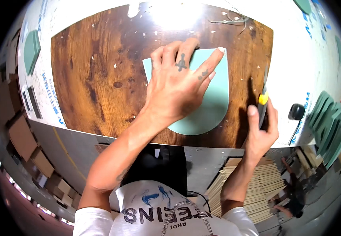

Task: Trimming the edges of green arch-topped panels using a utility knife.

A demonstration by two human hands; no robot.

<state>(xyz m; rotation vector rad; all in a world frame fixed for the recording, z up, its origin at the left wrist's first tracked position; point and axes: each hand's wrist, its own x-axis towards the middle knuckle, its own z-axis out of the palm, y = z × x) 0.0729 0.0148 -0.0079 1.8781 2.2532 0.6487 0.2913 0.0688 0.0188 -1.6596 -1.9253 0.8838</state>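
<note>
A pale green panel point(208, 112), straight along the far edge and rounded at the near end, lies flat on a brown wood-grain board point(96, 78). My left hand point(174, 92) rests on top of it with fingers apart, the index finger reaching its far right corner. The hand hides the panel's middle and much of its left edge. To the right, clear of the panel, my right hand point(261, 137) grips a black and yellow utility knife point(262, 103). Its blade points away from me, close to the board's right edge.
Thin curled strips point(233, 19) lie at the far right of the board, with small scraps scattered about. Right of the board sit a black corded object point(296, 112) and stacked green pieces point(327, 122). More green pieces point(32, 52) lie left. Another person point(294, 192) is at lower right.
</note>
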